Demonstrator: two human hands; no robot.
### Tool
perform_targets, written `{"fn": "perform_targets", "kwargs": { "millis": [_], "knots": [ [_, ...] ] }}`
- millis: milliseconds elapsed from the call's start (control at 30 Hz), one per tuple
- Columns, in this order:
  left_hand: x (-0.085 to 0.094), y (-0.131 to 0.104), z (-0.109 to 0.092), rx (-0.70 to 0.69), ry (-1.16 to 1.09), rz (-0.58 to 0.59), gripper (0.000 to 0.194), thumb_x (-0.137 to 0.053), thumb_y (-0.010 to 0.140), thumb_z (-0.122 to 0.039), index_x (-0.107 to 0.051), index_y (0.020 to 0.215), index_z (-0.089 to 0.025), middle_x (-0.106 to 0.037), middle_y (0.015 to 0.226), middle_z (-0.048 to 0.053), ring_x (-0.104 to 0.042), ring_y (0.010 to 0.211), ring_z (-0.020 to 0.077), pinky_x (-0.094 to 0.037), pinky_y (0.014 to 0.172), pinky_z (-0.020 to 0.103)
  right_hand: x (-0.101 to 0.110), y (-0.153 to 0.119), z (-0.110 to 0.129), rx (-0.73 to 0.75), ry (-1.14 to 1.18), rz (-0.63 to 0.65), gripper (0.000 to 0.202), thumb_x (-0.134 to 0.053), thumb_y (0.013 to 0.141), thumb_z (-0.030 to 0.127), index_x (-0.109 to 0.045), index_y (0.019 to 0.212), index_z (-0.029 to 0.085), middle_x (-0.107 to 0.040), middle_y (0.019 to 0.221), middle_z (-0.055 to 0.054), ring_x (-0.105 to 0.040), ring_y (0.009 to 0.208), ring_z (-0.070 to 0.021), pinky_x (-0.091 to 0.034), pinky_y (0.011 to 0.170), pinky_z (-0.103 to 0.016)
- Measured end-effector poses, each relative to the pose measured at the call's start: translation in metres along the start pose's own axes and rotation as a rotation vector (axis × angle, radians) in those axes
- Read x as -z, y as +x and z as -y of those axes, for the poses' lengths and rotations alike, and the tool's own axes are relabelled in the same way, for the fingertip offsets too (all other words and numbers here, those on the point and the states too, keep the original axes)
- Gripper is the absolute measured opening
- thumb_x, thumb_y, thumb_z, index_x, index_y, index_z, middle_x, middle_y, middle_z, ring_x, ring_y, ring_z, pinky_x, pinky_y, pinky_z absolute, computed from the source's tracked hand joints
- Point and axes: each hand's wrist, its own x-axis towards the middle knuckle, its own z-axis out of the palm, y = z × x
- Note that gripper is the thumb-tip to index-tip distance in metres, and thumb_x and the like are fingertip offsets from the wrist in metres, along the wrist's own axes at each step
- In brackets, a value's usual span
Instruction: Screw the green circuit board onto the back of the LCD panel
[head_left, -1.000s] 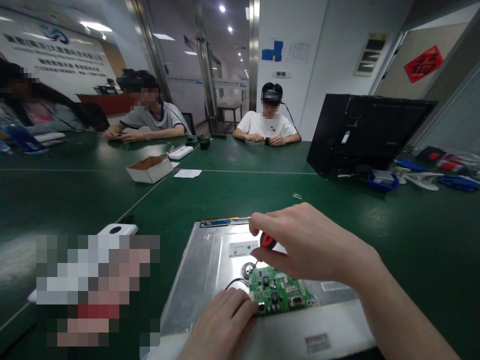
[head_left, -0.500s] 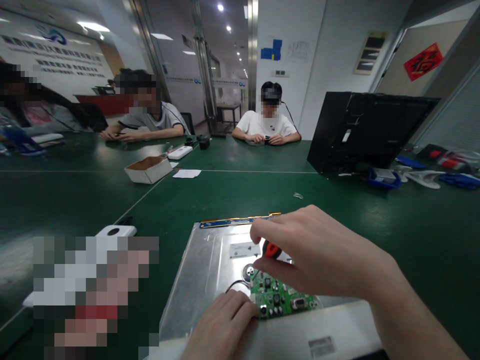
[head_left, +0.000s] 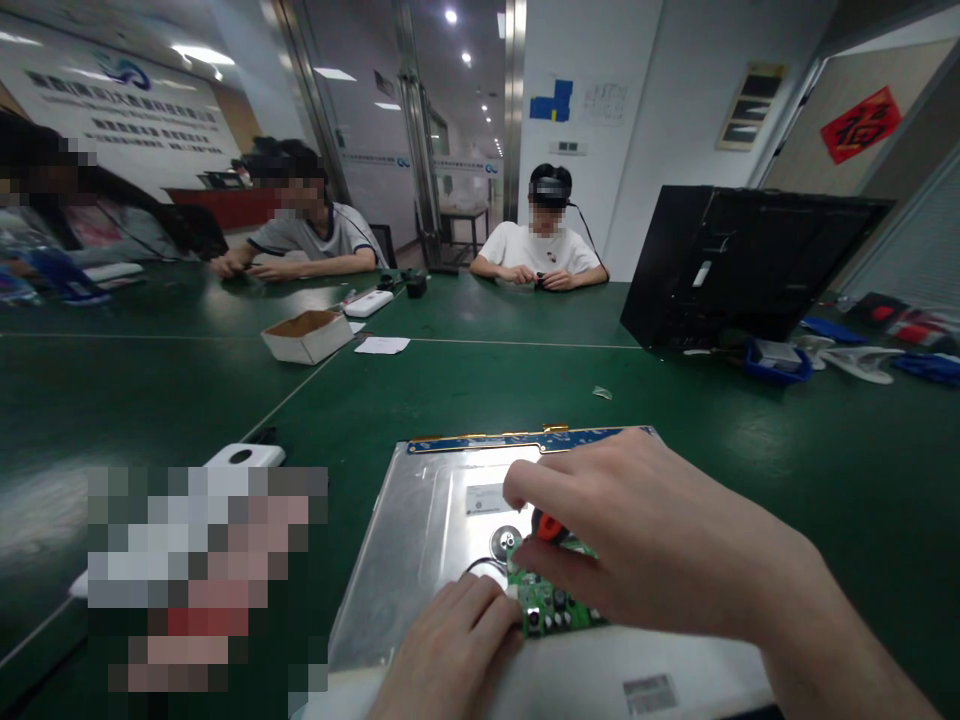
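a green circuit board (head_left: 536, 612) lies on a silver panel (head_left: 390, 550) in the near middle, its right part hidden by the right hand (head_left: 622, 530), which grips a red-and-black tool (head_left: 550, 527), tip unseen. the left hand (head_left: 454, 640) rests at the board's left edge; whether it pinches, i cannot tell. far right, a black monitor (head_left: 742, 270).

Ref = panel (head_left: 390, 540), on table (head_left: 487, 385). Circuit bd (head_left: 551, 612) on panel, abt mid. L hand (head_left: 457, 635) on panel, at bd's L edge; R hand (head_left: 637, 520) over panel, above bd, tool (head_left: 551, 527) in grip. Strip (head_left: 480, 441) along panel's far edge. Device (head_left: 262, 455) L of panel. Box (head_left: 311, 342) + paper (head_left: 382, 346) beyond panel, to L. Monitor (head_left: 750, 265) beyond panel, to R; tray (head_left: 780, 370) same side, nearer.
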Motion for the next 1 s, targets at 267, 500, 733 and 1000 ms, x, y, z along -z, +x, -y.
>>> {"fn": "perform_targets", "kwargs": {
  "millis": [267,500,733,1000],
  "knots": [
    [-0.002,0.0,-0.001,-0.025,0.039,-0.102,0.024,-0.038,0.097,-0.024,-0.061,0.091,-0.021,-0.069,0.089,0.007,-0.065,0.077,0.0235,-0.057,0.069,0.034,0.005,-0.009,0.013,0.013,0.098,0.068,0.008,-0.058,0.089,0.026,-0.05,0.089,0.023,-0.065,0.076,0.005,-0.051,0.06,-0.0121,-0.025,0.05,-0.026],
    [-0.001,0.003,-0.002,-0.025,0.036,-0.099,0.021,-0.04,0.097,-0.023,-0.061,0.092,-0.02,-0.069,0.088,0.007,-0.066,0.077,0.0228,-0.057,0.068,0.033,0.004,-0.01,0.012,0.021,0.111,0.05,0.009,-0.058,0.089,0.025,-0.05,0.088,0.023,-0.063,0.076,0.005,-0.049,0.058,-0.0114,-0.025,0.049,-0.025],
    [0.005,0.003,-0.006,-0.065,0.009,-0.06,0.021,-0.04,0.095,-0.018,-0.059,0.105,-0.02,-0.068,0.094,0.009,-0.066,0.083,0.0248,-0.058,0.069,0.036,0.002,-0.009,0.009,0.042,0.094,0.038,0.01,-0.058,0.089,0.025,-0.049,0.087,0.022,-0.063,0.074,0.004,-0.049,0.058,-0.0113,-0.023,0.048,-0.026],
    [0.005,0.003,-0.006,-0.055,0.026,-0.065,0.021,-0.038,0.096,-0.019,-0.058,0.103,-0.021,-0.066,0.09,0.007,-0.065,0.08,0.0245,-0.058,0.067,0.036,0.0,-0.008,0.008,0.04,0.076,0.028,0.01,-0.058,0.089,0.027,-0.05,0.089,0.023,-0.064,0.075,0.004,-0.049,0.058,-0.012,-0.022,0.048,-0.026]
  ]
}}
